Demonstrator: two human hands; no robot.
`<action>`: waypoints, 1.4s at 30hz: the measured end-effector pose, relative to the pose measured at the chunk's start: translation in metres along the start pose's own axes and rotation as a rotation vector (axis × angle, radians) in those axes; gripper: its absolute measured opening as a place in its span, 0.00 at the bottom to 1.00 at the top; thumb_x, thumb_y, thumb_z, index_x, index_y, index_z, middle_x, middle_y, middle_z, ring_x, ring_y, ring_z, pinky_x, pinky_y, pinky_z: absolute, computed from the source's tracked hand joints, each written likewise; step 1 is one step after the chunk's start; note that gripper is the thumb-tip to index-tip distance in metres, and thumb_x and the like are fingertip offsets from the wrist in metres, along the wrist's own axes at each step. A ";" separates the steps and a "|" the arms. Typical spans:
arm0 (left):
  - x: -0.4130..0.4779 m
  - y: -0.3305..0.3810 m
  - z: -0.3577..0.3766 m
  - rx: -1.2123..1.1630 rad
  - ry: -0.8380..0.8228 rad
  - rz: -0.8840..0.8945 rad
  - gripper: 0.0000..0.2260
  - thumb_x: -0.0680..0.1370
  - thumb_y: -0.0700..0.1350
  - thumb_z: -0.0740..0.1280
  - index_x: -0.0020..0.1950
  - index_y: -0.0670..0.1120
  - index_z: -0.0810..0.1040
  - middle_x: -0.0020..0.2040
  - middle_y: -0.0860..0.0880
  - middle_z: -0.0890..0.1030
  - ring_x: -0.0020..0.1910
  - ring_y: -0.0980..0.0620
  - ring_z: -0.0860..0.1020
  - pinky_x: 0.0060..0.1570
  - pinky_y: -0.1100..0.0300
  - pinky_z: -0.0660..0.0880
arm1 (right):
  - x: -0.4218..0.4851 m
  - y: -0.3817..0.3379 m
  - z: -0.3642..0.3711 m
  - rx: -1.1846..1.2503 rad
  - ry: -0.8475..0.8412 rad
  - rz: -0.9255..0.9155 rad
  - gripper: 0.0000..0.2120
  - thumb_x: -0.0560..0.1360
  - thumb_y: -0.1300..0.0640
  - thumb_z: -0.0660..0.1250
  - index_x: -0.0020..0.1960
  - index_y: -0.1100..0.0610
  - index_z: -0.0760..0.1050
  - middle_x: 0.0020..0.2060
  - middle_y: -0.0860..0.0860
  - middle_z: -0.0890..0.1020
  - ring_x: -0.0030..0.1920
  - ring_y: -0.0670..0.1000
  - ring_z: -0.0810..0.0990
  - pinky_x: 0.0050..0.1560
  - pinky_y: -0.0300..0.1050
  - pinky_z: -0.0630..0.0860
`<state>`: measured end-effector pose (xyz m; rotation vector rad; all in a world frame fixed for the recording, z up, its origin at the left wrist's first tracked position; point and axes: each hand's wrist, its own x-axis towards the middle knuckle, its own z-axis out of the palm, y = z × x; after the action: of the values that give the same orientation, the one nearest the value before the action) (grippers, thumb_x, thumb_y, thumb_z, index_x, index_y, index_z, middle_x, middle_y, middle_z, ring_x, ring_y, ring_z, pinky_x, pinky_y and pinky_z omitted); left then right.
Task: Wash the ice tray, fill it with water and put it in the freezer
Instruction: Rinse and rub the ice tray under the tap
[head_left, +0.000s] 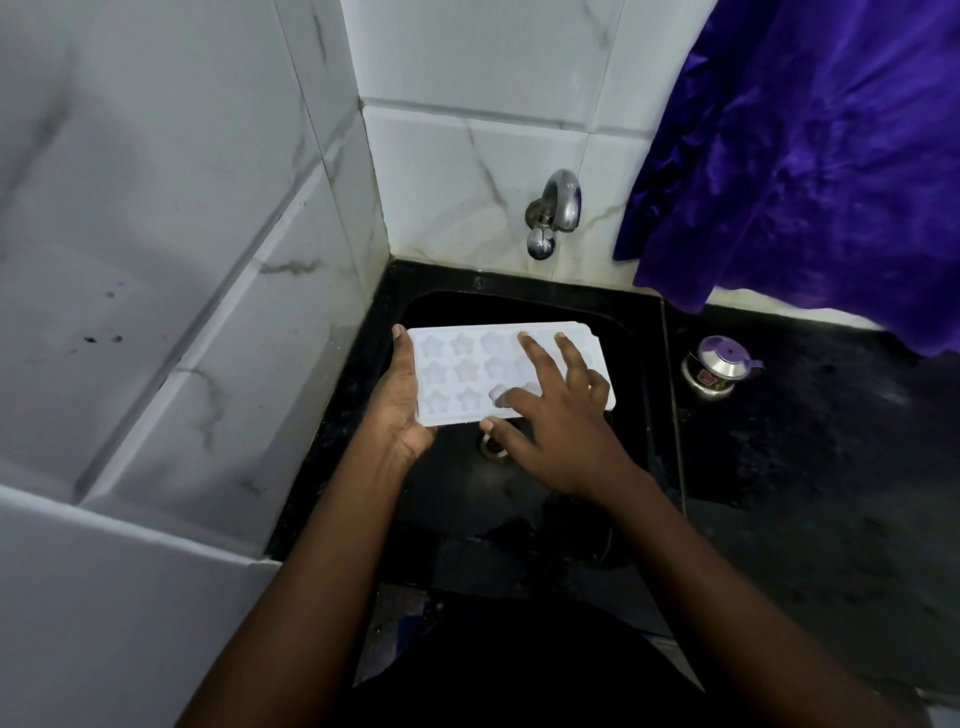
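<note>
A white ice tray (467, 364) with star-shaped cups is held level over the black sink (519, 306). My left hand (400, 400) grips its left end, thumb along the edge and fingers hidden beneath. My right hand (550, 410) lies on top of the tray's right half with fingers spread and straight, touching the cups. A steel tap (558, 202) juts from the tiled wall above the sink; no water runs from it.
The drain (491, 447) shows below the tray. On the black counter (805, 441) to the right stands a small steel pot with a purple lid (719, 366). A purple cloth (805, 156) hangs at the upper right. White tiled walls (182, 260) close in the left.
</note>
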<state>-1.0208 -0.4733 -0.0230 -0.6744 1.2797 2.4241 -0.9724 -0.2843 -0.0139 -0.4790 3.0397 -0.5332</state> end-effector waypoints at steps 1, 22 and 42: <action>0.001 0.000 -0.001 0.001 0.003 -0.002 0.35 0.84 0.70 0.49 0.63 0.45 0.82 0.58 0.40 0.88 0.48 0.42 0.89 0.41 0.47 0.86 | 0.000 0.000 0.000 0.027 0.028 -0.007 0.27 0.77 0.30 0.52 0.64 0.42 0.79 0.85 0.50 0.50 0.84 0.57 0.37 0.75 0.63 0.47; 0.010 -0.008 0.008 -0.027 -0.003 -0.037 0.39 0.81 0.74 0.53 0.71 0.43 0.80 0.64 0.38 0.85 0.62 0.36 0.85 0.57 0.40 0.83 | 0.011 -0.004 0.011 0.038 0.044 -0.105 0.16 0.76 0.45 0.64 0.62 0.44 0.81 0.85 0.52 0.52 0.83 0.61 0.41 0.74 0.63 0.48; 0.005 -0.004 0.011 -0.016 0.078 -0.048 0.34 0.79 0.73 0.60 0.66 0.46 0.81 0.59 0.40 0.88 0.56 0.38 0.87 0.55 0.39 0.83 | 0.017 -0.024 0.012 -0.032 -0.116 -0.174 0.29 0.72 0.54 0.65 0.73 0.39 0.72 0.85 0.51 0.41 0.83 0.61 0.35 0.73 0.65 0.48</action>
<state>-1.0259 -0.4616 -0.0238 -0.8019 1.2599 2.3927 -0.9806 -0.3152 -0.0168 -0.7531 2.9163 -0.4460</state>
